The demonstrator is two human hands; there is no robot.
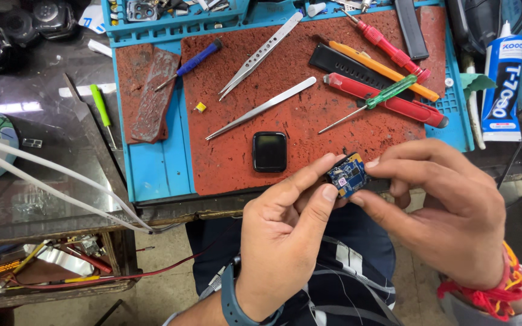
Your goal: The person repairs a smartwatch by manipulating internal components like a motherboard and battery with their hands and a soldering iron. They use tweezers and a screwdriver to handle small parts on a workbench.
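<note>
A small blue circuit board [347, 175] is pinched between both hands just past the near edge of the work mat. My left hand [285, 235] grips it from the left with thumb and forefinger. My right hand [448, 211] holds its right side with fingertips. A square black smartwatch screen [269, 151] lies flat on the red mat [309, 121], a little left of the board.
On the red mat lie two metal tweezers [261, 108], a blue-handled screwdriver [191, 62], a green screwdriver [370, 104], red and orange tools [388, 99] and a black watch strap [345, 67]. A glue tube [502, 84] lies at right. White cables [55, 181] cross the left bench.
</note>
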